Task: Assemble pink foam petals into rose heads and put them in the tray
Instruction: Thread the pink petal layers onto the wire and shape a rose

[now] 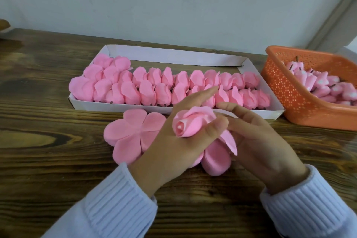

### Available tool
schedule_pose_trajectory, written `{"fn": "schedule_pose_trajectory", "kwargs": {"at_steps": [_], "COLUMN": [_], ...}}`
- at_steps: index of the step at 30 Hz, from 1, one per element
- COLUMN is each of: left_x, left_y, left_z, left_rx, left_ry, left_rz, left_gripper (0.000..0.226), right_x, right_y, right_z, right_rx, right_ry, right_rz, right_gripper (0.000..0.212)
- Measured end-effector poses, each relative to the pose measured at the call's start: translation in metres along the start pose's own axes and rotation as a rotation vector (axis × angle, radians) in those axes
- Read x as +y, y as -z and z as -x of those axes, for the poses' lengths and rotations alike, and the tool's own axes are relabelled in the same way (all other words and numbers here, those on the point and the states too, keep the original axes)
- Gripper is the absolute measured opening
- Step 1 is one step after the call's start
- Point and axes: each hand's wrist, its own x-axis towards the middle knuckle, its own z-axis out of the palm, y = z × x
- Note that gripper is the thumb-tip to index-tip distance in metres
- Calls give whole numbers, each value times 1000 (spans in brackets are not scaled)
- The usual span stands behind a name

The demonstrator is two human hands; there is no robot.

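Observation:
My left hand grips a half-wrapped pink rose head between thumb and fingers, just in front of the tray. One loose petal hangs down from it. My right hand lies beside it with fairly straight fingers touching the rose's outer petals. Flat five-lobed foam petal pieces lie stacked on the table under both hands. The white cardboard tray behind holds two rows of finished rose heads.
An orange perforated basket at the right holds several pink buds with dark stems. The wooden table runs to a pale wall behind. The tray's back strip is bare.

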Motion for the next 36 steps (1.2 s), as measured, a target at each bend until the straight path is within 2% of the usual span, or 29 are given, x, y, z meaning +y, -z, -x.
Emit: {"fn": "schedule_pose_trajectory", "kwargs": {"at_steps": [3, 5, 8, 11, 13, 17, 22, 23, 26, 28, 29, 32, 34, 36], "left_x": [-1, -1, -3, -6, -2, 1, -1, -1, 1, 0, -1, -1, 1, 1], "left_y": [-3, -3, -3, -4, -4, -4, -2, -3, -3, -2, -3, -3, -3, -3], "left_z": [0, -1, -3, -3, -2, -1, -1, -1, -2, -2, -2, -1, -1, -1], "left_rx": [35, 43, 40, 48, -27, -165, -170, -149, -45, 30, 56, 90, 78, 38], "left_ry": [28, 30, 30, 62, 43, 21, -15, -22, -63, -80, -85, -78, -74, -106], "left_rz": [54, 80, 101, 108, 110, 89, 80, 64, 18, 36, 45, 91, 90, 87], "left_gripper": [61, 55, 26, 20, 10, 12, 11, 9, 8, 7, 14, 19, 17, 24], "right_x": [4, 5, 7, 8, 8, 8, 8, 8, 8, 9, 10, 12, 12, 11], "right_y": [5, 3, 1, -2, -5, -7, -8, -8, -11, -9, -6, -1, -4, -5], "right_z": [-3, -1, 0, 3, 6, 10, 12, 12, 11, 9, 7, 3, 3, 5], "right_rx": [119, 142, 173, 151, 137, 171, 131, 103, 16, 38, 81, 154, 84, -49], "right_ry": [103, 222, 487, 751, 848, 936, 935, 930, 935, 921, 891, 665, 443, 243], "right_rz": [108, 169, 369, 621, 732, 859, 789, 760, 703, 692, 679, 566, 343, 166], "right_gripper": [46, 48, 30, 15, 17, 13, 5, 1, 11, 13, 13, 11, 7, 9]}}
